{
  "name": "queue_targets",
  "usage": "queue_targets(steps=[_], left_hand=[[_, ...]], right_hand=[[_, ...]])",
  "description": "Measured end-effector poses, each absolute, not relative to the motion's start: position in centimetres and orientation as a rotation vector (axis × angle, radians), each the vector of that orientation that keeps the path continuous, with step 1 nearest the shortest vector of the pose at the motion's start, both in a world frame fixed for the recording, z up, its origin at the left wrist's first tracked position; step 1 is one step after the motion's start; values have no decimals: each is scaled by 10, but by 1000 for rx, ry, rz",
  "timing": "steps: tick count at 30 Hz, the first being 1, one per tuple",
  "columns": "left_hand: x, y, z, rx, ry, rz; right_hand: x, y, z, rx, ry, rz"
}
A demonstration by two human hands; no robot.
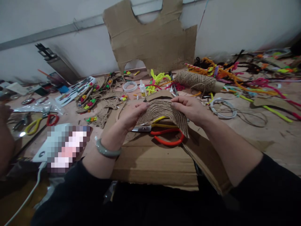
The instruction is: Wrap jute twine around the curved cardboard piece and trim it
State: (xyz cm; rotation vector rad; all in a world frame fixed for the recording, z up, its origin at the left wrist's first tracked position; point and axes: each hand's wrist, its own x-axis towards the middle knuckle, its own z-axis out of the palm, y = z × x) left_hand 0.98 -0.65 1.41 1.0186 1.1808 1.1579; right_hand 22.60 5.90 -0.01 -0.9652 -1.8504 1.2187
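An arched piece covered in rows of brown twine is held up between my two hands. My left hand pinches its left end, thumb on top. At the upper right edge, my right hand grips it with thumb and fingers closed. Just under the piece lie a red-handled tool, whose other handle is yellow, and a box cutter; the tool's head is hidden. Beneath them is a corrugated cardboard sheet.
Behind my hands stand a twine spool, a small glue bottle and a tape roll. Colourful pipe cleaners spread at right. A cut cardboard panel leans on the wall. Left are a phone, pliers and another person's arm.
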Motion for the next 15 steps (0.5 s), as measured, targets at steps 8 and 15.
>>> queue_targets(steps=[8, 15], left_hand=[[18, -11, 11, 1011, 1220, 1002], [18, -10, 9, 1100, 1281, 920]], right_hand=[[222, 52, 7, -928, -1939, 1381], [222, 51, 3, -905, -2033, 1354]])
